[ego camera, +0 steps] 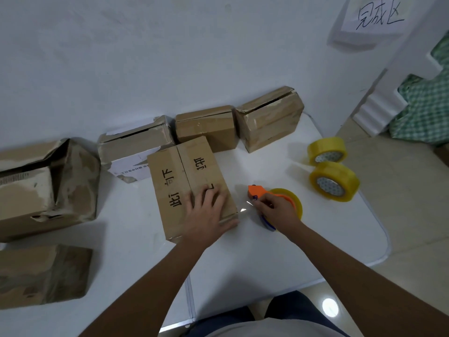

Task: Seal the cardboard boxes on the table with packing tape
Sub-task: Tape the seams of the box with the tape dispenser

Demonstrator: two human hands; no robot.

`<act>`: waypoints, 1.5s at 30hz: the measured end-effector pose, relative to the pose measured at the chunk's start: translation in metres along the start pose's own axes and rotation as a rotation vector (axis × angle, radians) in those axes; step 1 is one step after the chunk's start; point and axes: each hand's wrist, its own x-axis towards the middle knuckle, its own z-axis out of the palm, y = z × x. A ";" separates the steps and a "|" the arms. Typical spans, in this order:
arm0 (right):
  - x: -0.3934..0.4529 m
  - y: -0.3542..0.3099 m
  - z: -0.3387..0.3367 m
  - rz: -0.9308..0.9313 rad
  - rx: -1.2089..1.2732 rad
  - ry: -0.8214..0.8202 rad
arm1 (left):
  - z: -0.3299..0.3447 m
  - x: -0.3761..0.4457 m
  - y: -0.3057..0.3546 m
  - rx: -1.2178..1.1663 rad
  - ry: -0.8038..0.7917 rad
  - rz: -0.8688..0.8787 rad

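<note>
A brown cardboard box (pixel 179 176) with black printed characters lies flat in the middle of the white table (pixel 279 251), its two top flaps meeting in a seam. My left hand (pixel 206 212) presses flat on the box's near right corner, fingers spread. Just right of the box, my right hand (pixel 277 210) grips an orange tape dispenser (pixel 257 192) that carries a yellowish tape roll (pixel 291 199). A short strip of clear tape (pixel 245 206) stretches from the dispenser toward the box's right edge.
Several worn cardboard boxes line the wall behind, such as one at the back (pixel 206 127) and a large crumpled one at the left (pixel 46 186). Two spare yellow tape rolls (pixel 334 181) stand at the table's right. White foam (pixel 379 103) and a handwritten sign (pixel 377 15) are at the far right.
</note>
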 end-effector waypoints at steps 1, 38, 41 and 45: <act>0.000 0.000 0.001 -0.022 -0.027 0.022 | 0.002 0.001 0.001 0.011 -0.001 -0.009; 0.054 0.009 0.076 -0.118 -0.140 -0.025 | 0.026 -0.025 -0.018 -0.032 0.106 0.286; 0.020 0.015 0.068 -0.082 0.137 0.099 | 0.027 -0.026 -0.018 -0.022 0.116 0.287; -0.018 0.013 0.071 -0.311 -0.019 -0.075 | 0.029 -0.026 -0.018 -0.017 0.131 0.275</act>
